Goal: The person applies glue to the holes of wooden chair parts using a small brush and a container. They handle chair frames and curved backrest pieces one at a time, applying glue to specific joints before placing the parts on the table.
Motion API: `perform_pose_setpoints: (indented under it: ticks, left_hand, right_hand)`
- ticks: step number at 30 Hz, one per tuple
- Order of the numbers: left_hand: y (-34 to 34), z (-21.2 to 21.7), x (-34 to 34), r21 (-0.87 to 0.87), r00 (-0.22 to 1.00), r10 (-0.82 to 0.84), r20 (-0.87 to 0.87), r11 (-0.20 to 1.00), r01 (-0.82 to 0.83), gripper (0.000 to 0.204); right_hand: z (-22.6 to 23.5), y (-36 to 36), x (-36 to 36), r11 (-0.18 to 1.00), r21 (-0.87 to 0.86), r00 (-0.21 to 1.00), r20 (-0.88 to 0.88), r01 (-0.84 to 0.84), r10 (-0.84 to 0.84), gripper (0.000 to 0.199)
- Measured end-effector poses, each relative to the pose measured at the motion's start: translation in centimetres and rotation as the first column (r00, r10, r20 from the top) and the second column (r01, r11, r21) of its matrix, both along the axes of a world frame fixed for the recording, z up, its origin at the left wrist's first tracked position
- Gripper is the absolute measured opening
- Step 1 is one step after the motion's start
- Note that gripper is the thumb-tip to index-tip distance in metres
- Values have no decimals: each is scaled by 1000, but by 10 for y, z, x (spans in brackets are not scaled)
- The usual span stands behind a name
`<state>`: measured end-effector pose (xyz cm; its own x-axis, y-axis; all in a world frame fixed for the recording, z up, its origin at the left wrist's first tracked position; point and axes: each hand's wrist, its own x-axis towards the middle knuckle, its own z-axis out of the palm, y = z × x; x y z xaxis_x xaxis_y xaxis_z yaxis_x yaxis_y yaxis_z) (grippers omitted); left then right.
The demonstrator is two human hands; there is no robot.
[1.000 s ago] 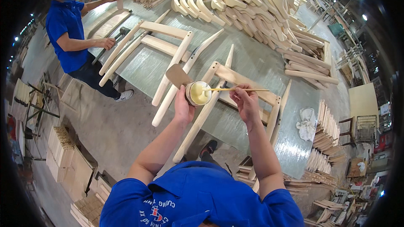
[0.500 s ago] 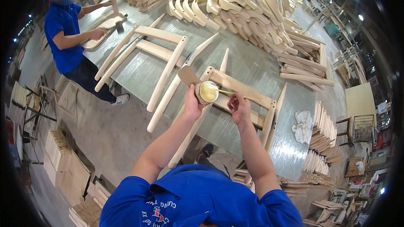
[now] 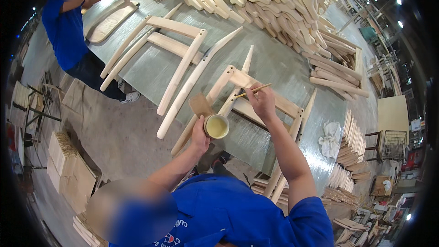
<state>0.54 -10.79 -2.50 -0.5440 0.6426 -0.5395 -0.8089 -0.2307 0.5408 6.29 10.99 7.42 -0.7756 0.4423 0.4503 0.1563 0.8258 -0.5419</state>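
Yellow glue fills a small round cup (image 3: 216,126), gripped in the left hand (image 3: 200,133) just above the near edge of the worktop (image 3: 270,64). Beside it, the right hand (image 3: 261,102) pinches a thin wooden stick (image 3: 253,90), its tip touching a pale wooden chair frame (image 3: 256,92) lying flat on the worktop. Long curved chair legs (image 3: 183,71) lie to the left, and stacked curved backrests (image 3: 274,0) crowd the far side. Another person in a blue shirt (image 3: 66,32) works at the far left corner.
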Motion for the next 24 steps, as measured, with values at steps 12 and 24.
perform_pose_setpoints:
  ticks: [12,24]
  left_hand:
    - [1,-11,1,26,998,53,25,998,-53,36]
    - [2,-7,0,24,1000,13,1,1000,-13,39]
  right_hand:
    - [-9,5,-10,991,114,998,-4,-66,67,14]
    - [-8,4,-11,994,87,998,10,-62,61,14]
